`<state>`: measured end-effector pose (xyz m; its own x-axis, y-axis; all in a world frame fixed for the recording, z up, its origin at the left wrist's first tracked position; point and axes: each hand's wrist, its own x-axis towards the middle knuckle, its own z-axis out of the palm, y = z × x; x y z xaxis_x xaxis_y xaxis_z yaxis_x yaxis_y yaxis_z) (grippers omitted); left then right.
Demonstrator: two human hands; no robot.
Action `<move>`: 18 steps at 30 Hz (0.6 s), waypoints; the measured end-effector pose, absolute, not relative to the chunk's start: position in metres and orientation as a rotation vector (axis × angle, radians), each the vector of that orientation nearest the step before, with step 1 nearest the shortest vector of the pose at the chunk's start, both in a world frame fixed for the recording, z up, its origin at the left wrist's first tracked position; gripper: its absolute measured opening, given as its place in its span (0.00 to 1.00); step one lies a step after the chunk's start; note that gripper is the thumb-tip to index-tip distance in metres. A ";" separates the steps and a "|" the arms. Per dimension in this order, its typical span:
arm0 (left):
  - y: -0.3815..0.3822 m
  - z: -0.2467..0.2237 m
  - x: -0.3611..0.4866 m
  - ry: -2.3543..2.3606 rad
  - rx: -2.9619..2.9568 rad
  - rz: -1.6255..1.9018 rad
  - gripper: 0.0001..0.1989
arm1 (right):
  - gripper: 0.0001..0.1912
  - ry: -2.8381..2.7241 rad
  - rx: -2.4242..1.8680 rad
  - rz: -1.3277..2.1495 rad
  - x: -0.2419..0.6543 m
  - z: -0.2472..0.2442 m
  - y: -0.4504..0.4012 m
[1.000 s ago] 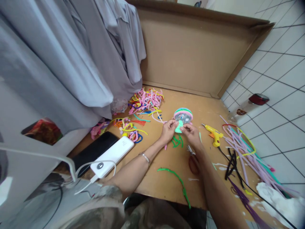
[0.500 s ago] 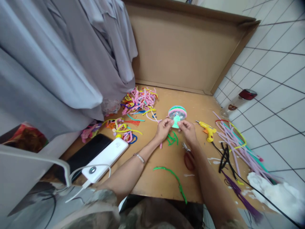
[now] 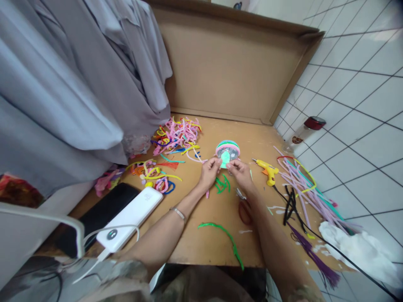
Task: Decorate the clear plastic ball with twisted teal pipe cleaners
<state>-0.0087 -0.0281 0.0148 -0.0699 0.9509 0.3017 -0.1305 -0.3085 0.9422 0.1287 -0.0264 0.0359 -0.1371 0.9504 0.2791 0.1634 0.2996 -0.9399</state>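
Between my fingertips is a small mint-green piece (image 3: 225, 159), its lower edge pinched on both sides. My left hand (image 3: 210, 173) closes on its left edge, and my right hand (image 3: 239, 173) grips the right edge. Directly behind it sits a dome-shaped thing (image 3: 228, 145) banded in pink, green and teal with a grey, shiny hollow; whether the mint piece touches it I cannot tell. Short green pipe cleaner pieces (image 3: 223, 183) lie just below my hands. Scissors (image 3: 244, 210) with dark red handles rest partly under my right forearm.
A yellow glue gun (image 3: 267, 171) lies to the right, near lilac pipe cleaners (image 3: 299, 188) and white stuffing (image 3: 355, 247). Pink and yellow pipe cleaners (image 3: 179, 134) are heaped at the back left. A white power bank (image 3: 129, 220) and black phone (image 3: 103, 214) lie left. A long green strip (image 3: 225, 233) is in front.
The whole view has shifted, so most things appear slightly further left. Both hands still pinch the mint-green piece in front of the banded dome, with little change in their grip.
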 end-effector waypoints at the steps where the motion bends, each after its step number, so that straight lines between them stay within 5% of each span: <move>1: -0.028 0.015 -0.009 0.982 1.306 1.546 0.24 | 0.17 -1.542 -1.044 0.977 0.128 0.035 -0.027; 18: -0.027 0.012 -0.020 1.140 1.295 1.712 0.23 | 0.19 -1.555 -1.120 1.054 0.136 0.050 -0.030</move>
<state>-0.0197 -0.0265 0.0116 -0.2589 0.8990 0.3534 -0.0205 -0.3709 0.9285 0.1356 -0.0304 0.0500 -0.1640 0.9678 0.1908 0.1810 0.2196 -0.9587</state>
